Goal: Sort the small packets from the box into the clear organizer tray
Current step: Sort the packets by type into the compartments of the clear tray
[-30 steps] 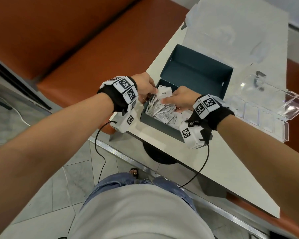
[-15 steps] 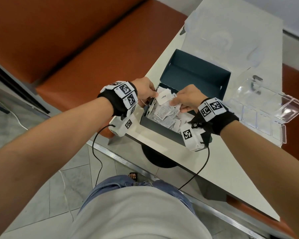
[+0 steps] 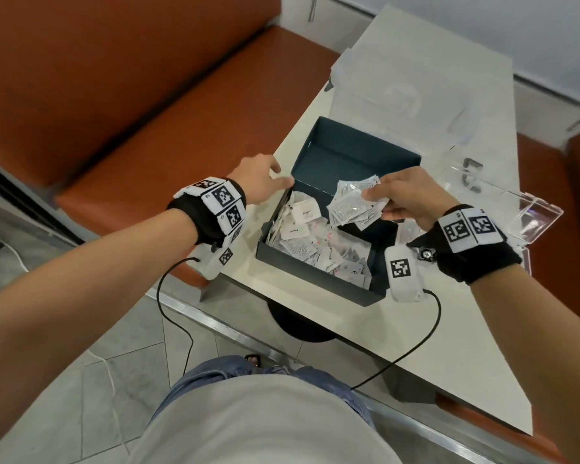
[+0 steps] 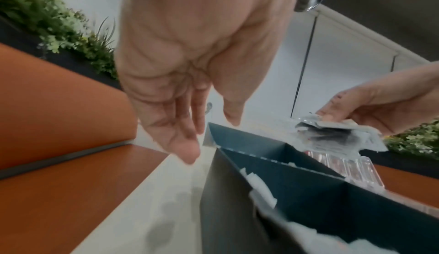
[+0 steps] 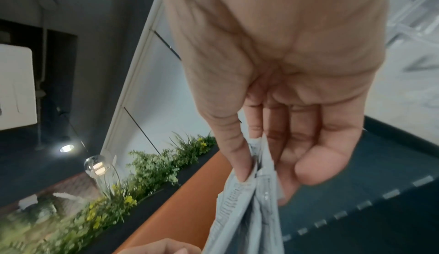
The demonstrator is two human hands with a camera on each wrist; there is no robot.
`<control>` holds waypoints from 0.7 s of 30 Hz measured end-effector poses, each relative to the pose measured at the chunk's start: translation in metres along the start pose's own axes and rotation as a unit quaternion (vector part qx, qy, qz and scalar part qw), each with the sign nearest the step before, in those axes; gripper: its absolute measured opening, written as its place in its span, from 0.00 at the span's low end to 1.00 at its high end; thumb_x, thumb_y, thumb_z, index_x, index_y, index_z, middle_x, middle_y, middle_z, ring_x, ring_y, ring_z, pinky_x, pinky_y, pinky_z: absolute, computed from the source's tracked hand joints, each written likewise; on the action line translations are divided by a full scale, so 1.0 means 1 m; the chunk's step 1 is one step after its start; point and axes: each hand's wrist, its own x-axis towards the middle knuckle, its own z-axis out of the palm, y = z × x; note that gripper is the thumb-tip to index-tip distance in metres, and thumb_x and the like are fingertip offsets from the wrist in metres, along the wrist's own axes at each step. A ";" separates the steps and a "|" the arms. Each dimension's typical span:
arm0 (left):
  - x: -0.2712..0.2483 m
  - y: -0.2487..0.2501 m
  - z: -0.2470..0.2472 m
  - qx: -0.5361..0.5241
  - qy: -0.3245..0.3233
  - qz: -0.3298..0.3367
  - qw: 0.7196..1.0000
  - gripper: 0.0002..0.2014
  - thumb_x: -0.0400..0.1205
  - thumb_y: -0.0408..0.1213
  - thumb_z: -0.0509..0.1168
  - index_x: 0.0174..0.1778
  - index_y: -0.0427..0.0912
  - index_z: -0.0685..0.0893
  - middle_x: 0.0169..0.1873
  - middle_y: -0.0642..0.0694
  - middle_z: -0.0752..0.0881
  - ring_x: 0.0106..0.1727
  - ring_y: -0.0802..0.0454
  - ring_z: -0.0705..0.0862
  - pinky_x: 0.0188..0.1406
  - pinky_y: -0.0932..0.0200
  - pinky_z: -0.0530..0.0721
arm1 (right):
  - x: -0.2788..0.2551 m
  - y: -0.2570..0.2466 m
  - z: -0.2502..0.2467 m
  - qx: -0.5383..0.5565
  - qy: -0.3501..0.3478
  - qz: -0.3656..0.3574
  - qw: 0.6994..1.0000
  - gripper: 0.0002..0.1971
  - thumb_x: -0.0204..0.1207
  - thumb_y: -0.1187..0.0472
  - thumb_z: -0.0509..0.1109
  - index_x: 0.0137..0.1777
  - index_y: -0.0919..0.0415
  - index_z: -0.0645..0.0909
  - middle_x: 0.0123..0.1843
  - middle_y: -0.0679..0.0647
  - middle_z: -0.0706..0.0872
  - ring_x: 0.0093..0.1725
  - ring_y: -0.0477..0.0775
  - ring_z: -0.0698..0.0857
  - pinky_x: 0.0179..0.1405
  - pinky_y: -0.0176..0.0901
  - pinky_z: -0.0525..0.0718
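White table (image 3: 315, 333) beside an orange bench (image 3: 148, 105), plants along the wall in the wrist views.

R hand (image 3: 412, 195) is above the box (image 3: 315, 279), over its far half: thumb and fingers pinch a bunch of packets (image 3: 355, 204), several at once, fanned out and hanging loose. R wrist view shows thumb pressed onto the bunch (image 5: 247, 211), other fingers curled behind it. L hand (image 3: 258, 180) is at the box's left far corner, fingers relaxed and fairly straight, holding nothing; whether it touches the rim I can't tell, L wrist view shows fingers (image 4: 182, 132) just above the corner.

Box is open w/ its lid flap standing up at the far side. The near half is full of a loose heap of packets (image 3: 315, 242), some w/ print, too small to read.

Tray (image 3: 503, 209) is right of the box, lid open, mostly hidden behind the R hand and wrist. What shows of its compartments looks empty.

Judgement: early stage. One bunch lifted, not yet carried over; nearly all packets remain in the box, so almost all the sorting is left.
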 end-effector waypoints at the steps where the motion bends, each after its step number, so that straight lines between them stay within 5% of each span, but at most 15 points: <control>1: -0.001 0.005 -0.001 -0.009 0.045 0.025 0.999 0.20 0.84 0.53 0.64 0.66 0.45 0.79 0.57 0.45 0.85 0.49 0.47 0.87 0.50 0.47 0.89 | -0.003 -0.003 -0.006 0.010 0.011 -0.009 1.000 0.08 0.73 0.65 0.76 0.49 0.69 0.85 0.40 0.57 0.92 0.34 0.48 0.91 0.30 0.35 0.86; 3: -0.005 0.020 -0.004 -0.079 0.082 0.053 0.992 0.17 0.85 0.52 0.61 0.62 0.45 0.81 0.52 0.46 0.88 0.46 0.49 0.88 0.41 0.54 0.90 | -0.008 -0.010 -0.017 0.036 0.033 -0.034 0.998 0.05 0.73 0.65 0.76 0.46 0.65 0.85 0.40 0.57 0.92 0.33 0.46 0.91 0.34 0.37 0.87; 6: -0.017 0.051 -0.002 -0.227 0.027 0.043 0.973 0.26 0.85 0.61 0.54 0.65 0.42 0.78 0.49 0.41 0.89 0.38 0.50 0.91 0.29 0.61 0.88 | -0.018 -0.023 -0.027 0.089 0.085 -0.096 0.988 0.03 0.74 0.64 0.76 0.41 0.61 0.85 0.41 0.56 0.92 0.36 0.49 0.91 0.37 0.41 0.89; 10: -0.033 0.090 0.014 -0.440 -0.147 -0.031 0.885 0.39 0.78 0.71 0.51 0.81 0.51 0.59 0.58 0.32 0.84 0.48 0.39 0.91 0.40 0.46 0.91 | -0.030 -0.029 -0.024 0.029 0.232 -0.238 0.943 0.02 0.74 0.59 0.74 0.43 0.57 0.85 0.37 0.47 0.89 0.36 0.40 0.88 0.38 0.32 0.83; 12: -0.035 0.102 0.023 -0.534 -0.199 -0.049 0.820 0.40 0.78 0.73 0.51 0.80 0.51 0.61 0.62 0.29 0.81 0.53 0.34 0.89 0.44 0.40 0.90 | -0.039 -0.025 -0.014 -0.084 0.282 -0.324 0.899 0.06 0.76 0.57 0.71 0.48 0.59 0.85 0.34 0.45 0.86 0.32 0.39 0.83 0.36 0.29 0.79; 15: -0.031 0.115 0.032 -0.639 -0.279 -0.020 0.717 0.42 0.79 0.73 0.45 0.71 0.38 0.74 0.58 0.32 0.86 0.54 0.37 0.89 0.50 0.36 0.88 | -0.049 -0.010 0.000 -0.222 0.252 -0.408 0.849 0.11 0.81 0.59 0.67 0.58 0.63 0.84 0.44 0.56 0.89 0.41 0.56 0.86 0.44 0.51 0.83; 17: -0.028 0.122 0.034 -0.698 -0.263 -0.050 0.664 0.44 0.79 0.72 0.49 0.71 0.34 0.74 0.57 0.35 0.84 0.52 0.42 0.87 0.48 0.40 0.89 | -0.050 0.000 0.004 -0.254 0.232 -0.443 0.828 0.13 0.82 0.61 0.66 0.62 0.65 0.84 0.48 0.59 0.89 0.46 0.61 0.85 0.47 0.58 0.82; 21: -0.021 0.129 0.035 -0.713 -0.194 -0.104 0.666 0.36 0.76 0.63 0.68 0.70 0.39 0.75 0.65 0.35 0.81 0.55 0.46 0.83 0.65 0.46 0.82 | -0.049 0.014 0.006 -0.293 0.236 -0.478 0.794 0.14 0.78 0.67 0.70 0.63 0.64 0.85 0.52 0.56 0.90 0.49 0.61 0.85 0.48 0.53 0.79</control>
